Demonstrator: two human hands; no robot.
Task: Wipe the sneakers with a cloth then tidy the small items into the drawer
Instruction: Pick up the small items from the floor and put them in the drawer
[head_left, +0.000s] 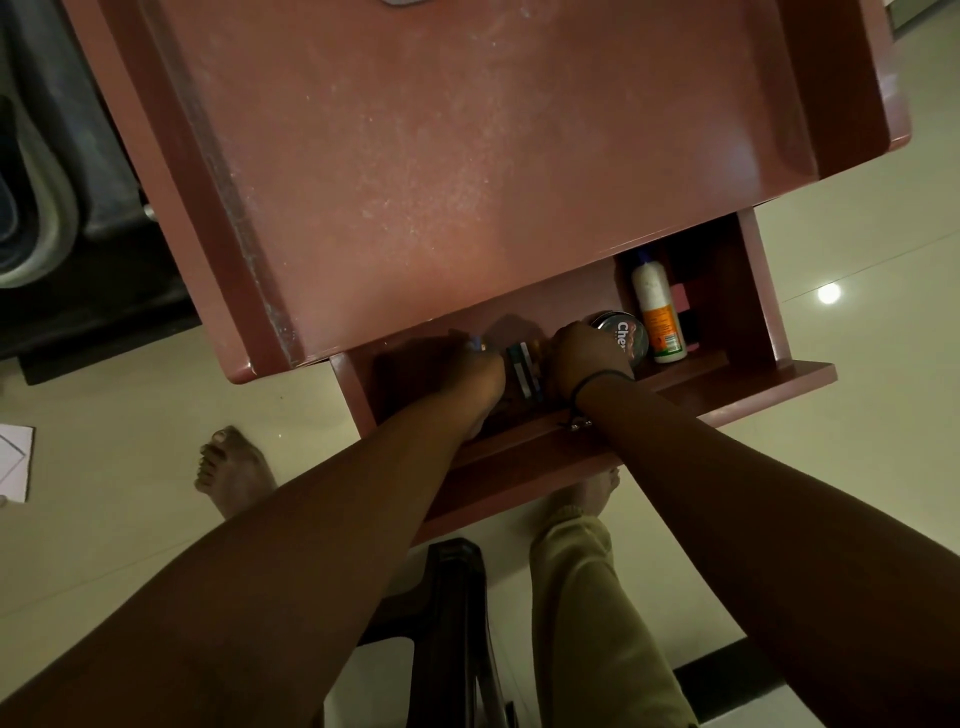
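We're looking down at a reddish-brown table (467, 156) with its drawer (727, 384) pulled open toward us. Both hands are reaching inside it. Right hand (582, 358) is curling over a round tin (626, 335) with white lettering on the lid, fingers wrapped around its near edge; a dark band is sitting on that wrist. Left hand (480, 366) is lying knuckles-up in the drawer's middle, fingers tucked out of sight under the tabletop, so we can't tell its grip. A striped flat item (524, 369) is lying between the two hands. A white bottle with an orange label (655, 312) is lying just right of the tin. Sneakers and cloth aren't showing.
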